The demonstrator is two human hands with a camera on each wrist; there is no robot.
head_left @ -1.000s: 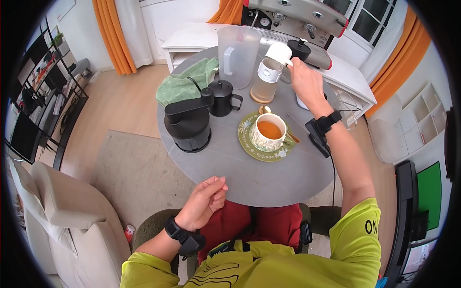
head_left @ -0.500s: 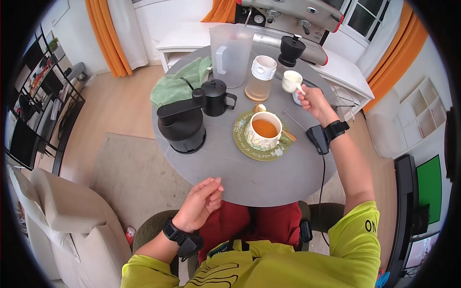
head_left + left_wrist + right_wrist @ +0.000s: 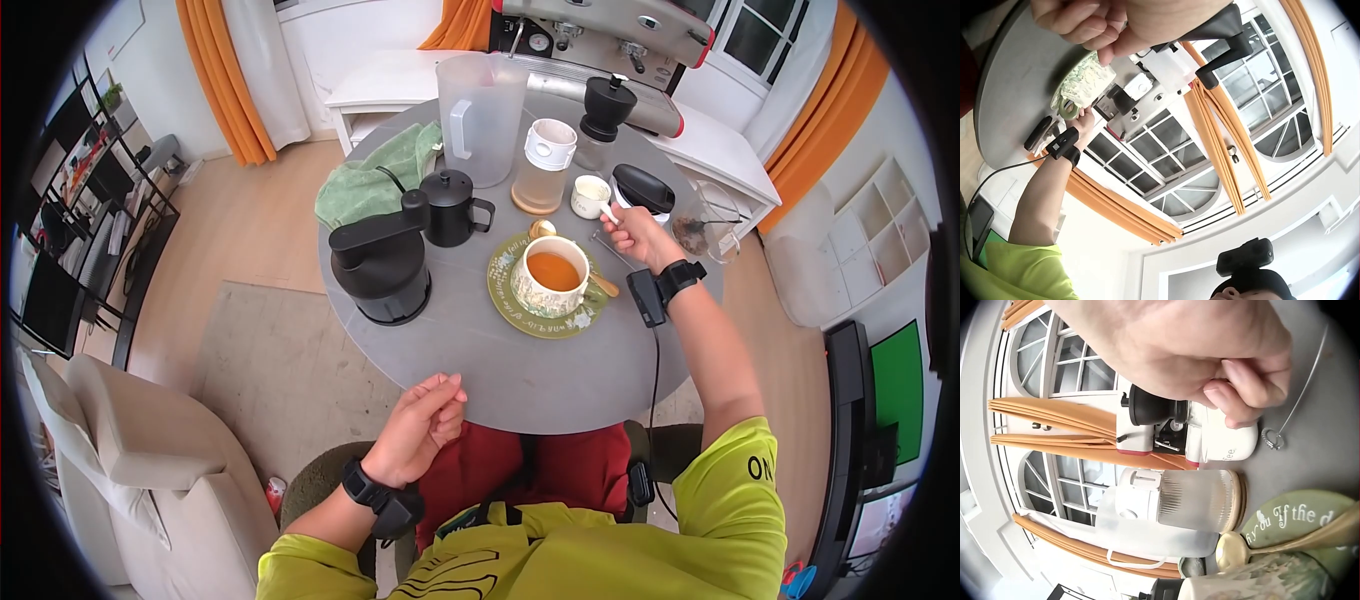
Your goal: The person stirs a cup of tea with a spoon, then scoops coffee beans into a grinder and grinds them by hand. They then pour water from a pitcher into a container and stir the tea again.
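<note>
My right hand (image 3: 636, 236) pinches the handle of a small white cup (image 3: 590, 197), which stands upright at tabletop level, right of a glass jar with a white collar (image 3: 545, 165). Lettering shows on the small cup (image 3: 1229, 437) in the right wrist view. A frother's wire whisk (image 3: 1274, 439) lies close by. In front, a floral teacup (image 3: 549, 292) of orange-brown liquid sits on a green saucer (image 3: 510, 318) with a gold spoon (image 3: 603, 284). My left hand (image 3: 418, 425), fingers loosely curled, holds nothing near the table's front edge.
On the round grey table (image 3: 480, 385) stand a black lidded kettle (image 3: 380, 270), a black pot (image 3: 452, 208), a tall plastic pitcher (image 3: 485, 120) and a hand grinder (image 3: 606, 108). A green towel (image 3: 375, 180) lies at left. A black-lidded container (image 3: 642, 190) stands at right.
The small white cup, tipped over the glass jar a second ago, has come away to the right, turned upright and lowered to the table in my right hand. My left hand stays put.
</note>
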